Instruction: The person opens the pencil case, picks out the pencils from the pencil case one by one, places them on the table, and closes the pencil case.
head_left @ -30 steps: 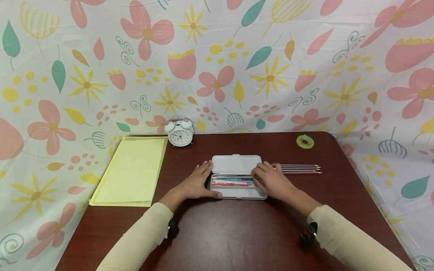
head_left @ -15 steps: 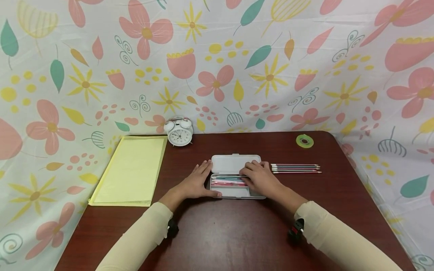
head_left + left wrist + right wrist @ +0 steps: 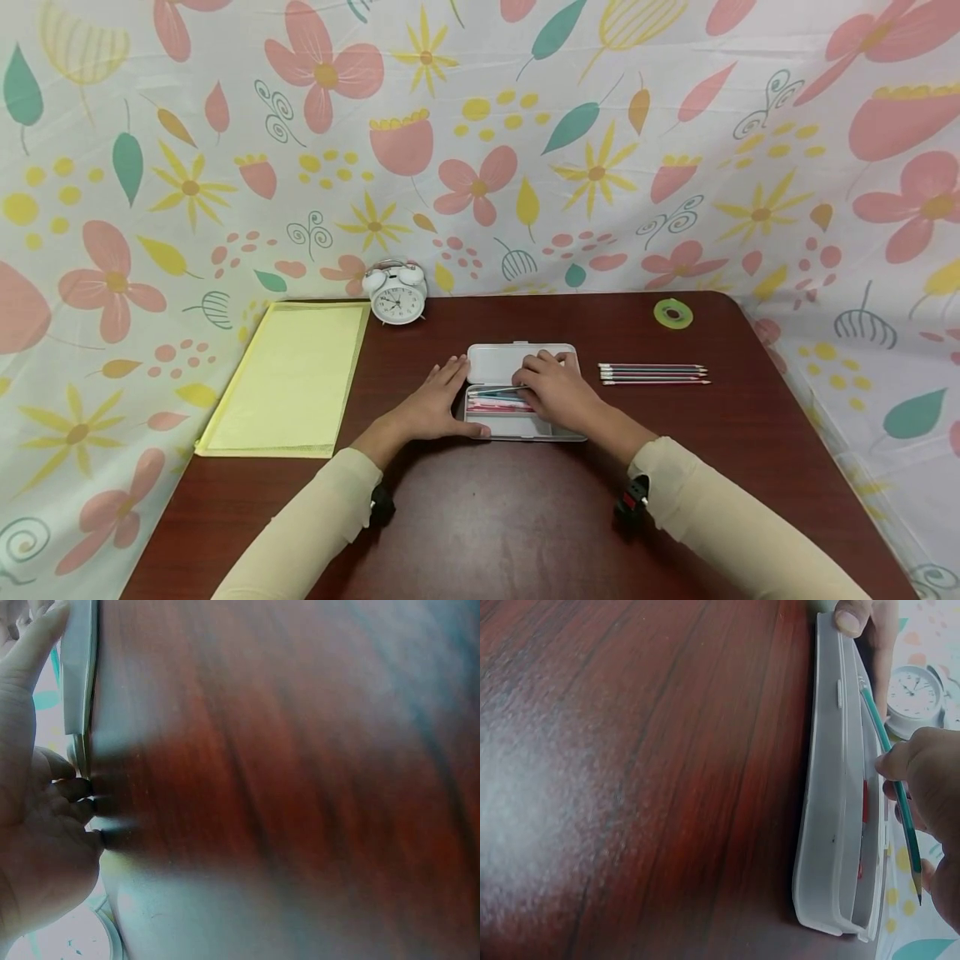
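A white pencil case [image 3: 517, 427] lies on the table with its lid [image 3: 495, 363] folded back. Several pencils [image 3: 497, 405], pink, red and teal, lie in its rear compartment. My left hand [image 3: 429, 410] rests against the case's left end, thumb on the near corner and straight fingers toward the hinge. Over the right part of the case, my right hand [image 3: 561, 394] pinches a teal pencil [image 3: 908, 825]. In the right wrist view this pencil slants over the open tray, its sharpened tip pointing away from the left hand. The right hand hides the tray's right end in the head view.
Several pencils [image 3: 652, 374] lie side by side right of the case. A green tape roll [image 3: 673, 314] sits at the back right. The white alarm clock [image 3: 397, 298] stands at the back, beside a yellow zip folder [image 3: 288, 379] on the left.
My right hand has shifted left along the case, moving away from the row of pencils on the table, whose left ends now show. The left hand has stayed put.
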The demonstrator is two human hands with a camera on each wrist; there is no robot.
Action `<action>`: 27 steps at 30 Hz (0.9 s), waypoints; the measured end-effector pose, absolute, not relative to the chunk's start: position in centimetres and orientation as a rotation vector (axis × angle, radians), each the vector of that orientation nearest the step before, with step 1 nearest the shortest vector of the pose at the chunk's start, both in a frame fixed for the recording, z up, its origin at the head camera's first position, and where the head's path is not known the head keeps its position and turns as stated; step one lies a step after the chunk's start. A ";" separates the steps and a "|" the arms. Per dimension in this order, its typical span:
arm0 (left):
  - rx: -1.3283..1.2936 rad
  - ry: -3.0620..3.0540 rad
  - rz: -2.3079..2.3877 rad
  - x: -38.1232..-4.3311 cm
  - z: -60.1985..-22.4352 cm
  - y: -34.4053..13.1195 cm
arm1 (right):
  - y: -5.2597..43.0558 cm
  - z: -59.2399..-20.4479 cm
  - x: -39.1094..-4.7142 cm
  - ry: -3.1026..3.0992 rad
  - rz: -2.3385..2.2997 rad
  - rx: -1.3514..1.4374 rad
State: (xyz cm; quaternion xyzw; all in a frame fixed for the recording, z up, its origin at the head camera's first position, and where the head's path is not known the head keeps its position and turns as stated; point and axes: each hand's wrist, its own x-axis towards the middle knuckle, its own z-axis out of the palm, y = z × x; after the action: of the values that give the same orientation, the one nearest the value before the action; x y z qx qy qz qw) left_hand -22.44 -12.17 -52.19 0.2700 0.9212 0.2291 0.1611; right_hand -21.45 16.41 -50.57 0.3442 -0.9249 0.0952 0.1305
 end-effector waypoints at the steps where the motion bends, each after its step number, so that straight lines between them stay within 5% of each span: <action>1: 0.771 2.631 0.653 -22.4 -52.1 -12.2 | 16.3 -50.6 -21.5 -2.684 0.274 1.003; 27: 0.765 2.639 0.625 -22.4 -52.3 -12.2 | 14.7 -50.7 -21.7 -2.700 0.200 1.035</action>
State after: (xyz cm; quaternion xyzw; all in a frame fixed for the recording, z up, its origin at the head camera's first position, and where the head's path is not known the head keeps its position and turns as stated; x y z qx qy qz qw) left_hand -22.41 -12.15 -52.25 0.2678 0.9243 0.2190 0.1610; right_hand -21.68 14.72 -50.69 0.3545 -0.9247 0.0685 0.1210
